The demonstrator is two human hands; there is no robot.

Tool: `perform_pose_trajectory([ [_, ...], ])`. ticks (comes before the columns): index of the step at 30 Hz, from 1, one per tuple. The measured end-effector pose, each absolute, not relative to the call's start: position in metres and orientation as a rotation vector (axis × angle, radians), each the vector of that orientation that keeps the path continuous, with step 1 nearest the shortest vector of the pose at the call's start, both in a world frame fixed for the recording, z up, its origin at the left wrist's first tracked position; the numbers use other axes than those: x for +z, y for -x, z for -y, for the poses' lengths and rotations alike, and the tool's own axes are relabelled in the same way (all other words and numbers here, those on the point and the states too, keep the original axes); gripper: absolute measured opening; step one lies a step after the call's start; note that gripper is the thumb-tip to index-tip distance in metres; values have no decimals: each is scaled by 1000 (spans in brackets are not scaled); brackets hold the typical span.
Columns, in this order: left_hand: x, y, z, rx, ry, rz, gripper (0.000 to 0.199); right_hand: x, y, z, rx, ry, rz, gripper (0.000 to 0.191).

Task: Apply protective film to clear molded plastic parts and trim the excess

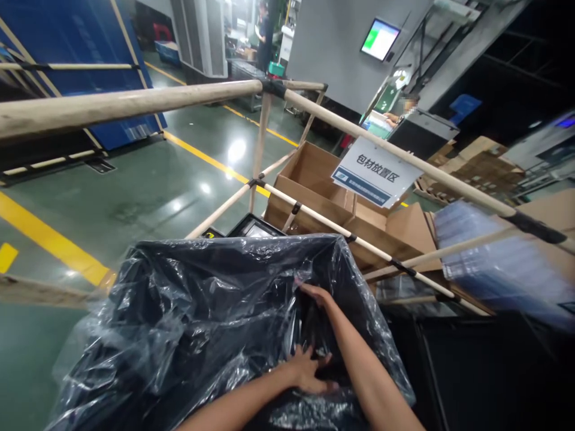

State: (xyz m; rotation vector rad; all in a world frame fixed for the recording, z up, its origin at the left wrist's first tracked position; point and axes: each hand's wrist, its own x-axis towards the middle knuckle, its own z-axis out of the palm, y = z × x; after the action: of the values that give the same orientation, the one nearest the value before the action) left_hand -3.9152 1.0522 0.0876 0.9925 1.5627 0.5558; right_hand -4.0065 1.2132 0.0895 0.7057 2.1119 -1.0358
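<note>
A clear plastic bag lines a black bin, its edges folded out over the rim and hanging loose at the left. Both my arms reach down inside it. My left hand lies with spread fingers against the plastic low in the bin. Farther up, my right hand touches the liner near the far right corner, fingers stretched out. Neither hand holds an object. Wrinkled film covers the bin's inner walls, so the bin itself shows only dark through it.
A pipe frame carrying a white sign stands just past the bin. Beyond it are open cardboard boxes and stacked plastic-wrapped trays. Black containers sit at the right. Another person is at a machine farther off.
</note>
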Motion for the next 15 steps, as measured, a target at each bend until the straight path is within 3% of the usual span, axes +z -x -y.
perform_pose_trajectory([
  [8,124,3943,-1049,644,-1063,-1602,65,101,3997,-1195,-694,-582,-2268,46],
  [12,166,3986,-1034,637,-1107,-1809,43,133,3989,-1178,-462,-348,-2230,30],
  [15,191,4028,-988,396,-1051,-1959,32,161,3988,-1140,-426,-77,-2211,10],
])
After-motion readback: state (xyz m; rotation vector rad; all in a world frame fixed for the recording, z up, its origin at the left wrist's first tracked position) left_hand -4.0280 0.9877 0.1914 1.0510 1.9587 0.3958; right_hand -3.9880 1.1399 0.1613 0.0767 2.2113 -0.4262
